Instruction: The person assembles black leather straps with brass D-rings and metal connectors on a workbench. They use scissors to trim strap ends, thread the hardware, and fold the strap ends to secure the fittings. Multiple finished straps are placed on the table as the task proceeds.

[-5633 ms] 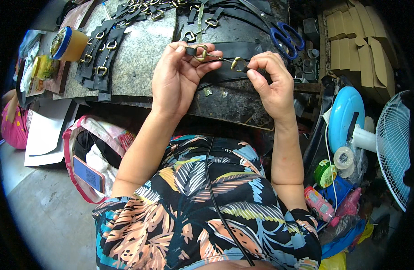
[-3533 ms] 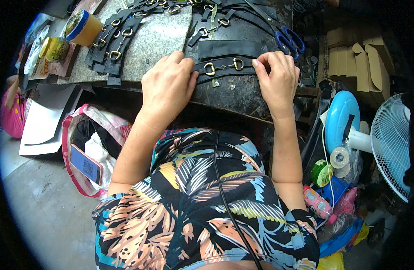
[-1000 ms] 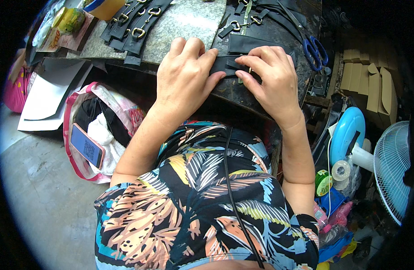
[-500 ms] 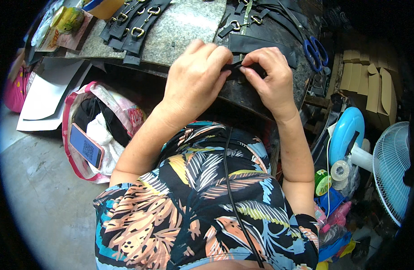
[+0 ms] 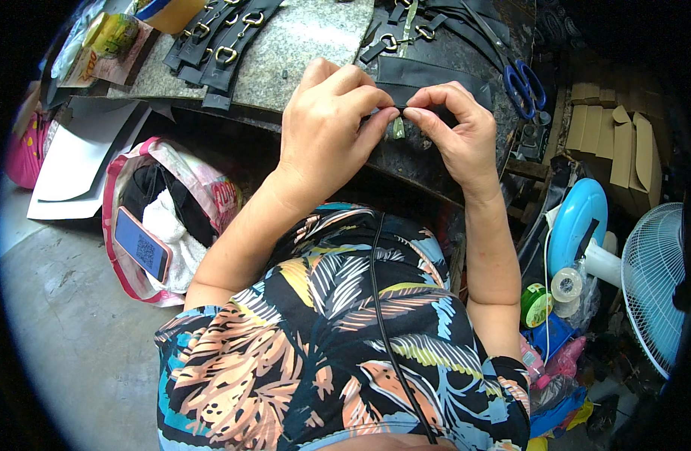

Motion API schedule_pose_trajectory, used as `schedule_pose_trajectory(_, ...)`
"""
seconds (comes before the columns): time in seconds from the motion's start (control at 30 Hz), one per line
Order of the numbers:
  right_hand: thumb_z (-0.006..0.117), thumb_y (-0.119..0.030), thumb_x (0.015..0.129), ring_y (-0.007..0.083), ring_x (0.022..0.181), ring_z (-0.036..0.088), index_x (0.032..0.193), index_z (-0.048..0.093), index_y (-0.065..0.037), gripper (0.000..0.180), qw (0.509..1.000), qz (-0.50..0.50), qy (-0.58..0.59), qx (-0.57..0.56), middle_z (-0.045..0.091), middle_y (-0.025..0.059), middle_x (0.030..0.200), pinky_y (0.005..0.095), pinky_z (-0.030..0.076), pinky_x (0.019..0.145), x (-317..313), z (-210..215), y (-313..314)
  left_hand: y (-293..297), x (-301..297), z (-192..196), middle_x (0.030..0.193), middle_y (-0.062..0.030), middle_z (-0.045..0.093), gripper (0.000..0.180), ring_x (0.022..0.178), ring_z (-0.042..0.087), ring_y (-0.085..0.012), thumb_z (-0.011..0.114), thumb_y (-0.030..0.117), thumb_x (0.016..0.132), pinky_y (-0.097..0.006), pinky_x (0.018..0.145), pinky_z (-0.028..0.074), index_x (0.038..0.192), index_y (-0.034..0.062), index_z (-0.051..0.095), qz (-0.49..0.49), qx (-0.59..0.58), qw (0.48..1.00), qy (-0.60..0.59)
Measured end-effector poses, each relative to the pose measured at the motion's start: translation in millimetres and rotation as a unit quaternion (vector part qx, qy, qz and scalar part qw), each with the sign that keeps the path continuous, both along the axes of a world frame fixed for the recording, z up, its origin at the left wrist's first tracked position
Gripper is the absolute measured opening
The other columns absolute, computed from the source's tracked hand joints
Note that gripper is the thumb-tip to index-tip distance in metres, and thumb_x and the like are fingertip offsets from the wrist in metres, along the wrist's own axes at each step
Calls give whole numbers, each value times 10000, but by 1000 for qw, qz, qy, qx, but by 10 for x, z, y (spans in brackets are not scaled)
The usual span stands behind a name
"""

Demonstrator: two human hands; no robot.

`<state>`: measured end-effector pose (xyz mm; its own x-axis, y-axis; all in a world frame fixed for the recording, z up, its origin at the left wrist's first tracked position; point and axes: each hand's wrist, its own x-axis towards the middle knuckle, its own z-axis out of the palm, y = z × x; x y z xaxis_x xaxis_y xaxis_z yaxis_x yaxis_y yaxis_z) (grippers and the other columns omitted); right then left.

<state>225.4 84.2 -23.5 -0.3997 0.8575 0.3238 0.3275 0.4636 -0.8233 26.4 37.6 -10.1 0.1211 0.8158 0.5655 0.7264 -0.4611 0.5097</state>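
Note:
My left hand (image 5: pixel 332 124) and my right hand (image 5: pixel 458 135) meet over the near edge of the dark worktable, each closed in a pinch of thumb and forefinger. Between the fingertips is a bit of a small black strip (image 5: pixel 402 112); the fingers cover most of it. Just below the fingertips, a short greenish tape end (image 5: pixel 399 129) shows on the table. Behind my hands lies a flat black leather-like piece (image 5: pixel 428 80). Farther back is a black strap with a gold-coloured metal fitting (image 5: pixel 389 41).
Several black straps with metal bits (image 5: pixel 226 56) lie on a grey stone slab (image 5: pixel 308 37). Blue-handled scissors (image 5: pixel 521 90) rest at the table's right. A bag holding a phone (image 5: pixel 142 244) stands at lower left, a fan (image 5: pixel 653 286) and cardboard boxes (image 5: pixel 616 143) at right.
My fingertips have come closer together, and less of the black strip shows between them. The greenish tape end below them is now easier to see.

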Motion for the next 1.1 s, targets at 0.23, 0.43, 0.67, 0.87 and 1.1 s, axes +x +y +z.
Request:
schedule_pose_trajectory(0.23, 826, -102, 801, 170, 904, 651, 972, 729, -41, 205, 999, 2, 32, 9, 700, 39, 936, 310, 498, 854, 31, 51, -21, 24, -40, -21, 866, -77, 649, 137, 854, 572, -230, 717, 122, 890, -313, 804, 434, 877, -11, 686, -36, -137, 979, -149)
schedule_pose_trajectory(0.43, 865, -89, 734, 212, 912, 648, 1007, 713, -37, 317, 977, -7, -46, 208, 704, 73, 974, 322, 510, 841, 8, 157, 21, 31, -21, 10, 864, -69, 633, 147, 862, 578, -173, 698, 117, 913, -298, 794, 439, 887, -26, 679, -58, -158, 962, -215)
schedule_pose_trajectory(0.67, 799, -48, 802, 208, 735, 666, 921, 741, -42, 133, 991, -40, 6, 128, 710, 70, 847, 322, 522, 656, -85, 133, -132, -2, 98, -18, 918, -80, 645, 115, 837, 595, -143, 691, 71, 917, -262, 747, 467, 921, -43, 682, -47, -149, 964, -216)
schedule_pose_trajectory(0.87, 747, -62, 901, 104, 755, 673, 975, 747, 3, 99, 991, -38, 116, -50, 740, 60, 859, 236, 524, 677, -40, -2, -144, -18, 161, -16, 951, -87, 662, 100, 857, 629, -132, 667, 45, 935, -260, 760, 496, 947, -52, 687, -60, -174, 950, -251)
schedule_pose_trajectory(1.1, 713, -84, 957, 66, 764, 655, 1009, 740, 12, 113, 951, -32, 230, -202, 729, 17, 885, 210, 537, 715, -13, -4, -196, -29, 182, -3, 839, -57, 678, 93, 737, 622, -96, 721, 54, 906, -251, 661, 496, 927, -34, 700, -40, -158, 959, -231)
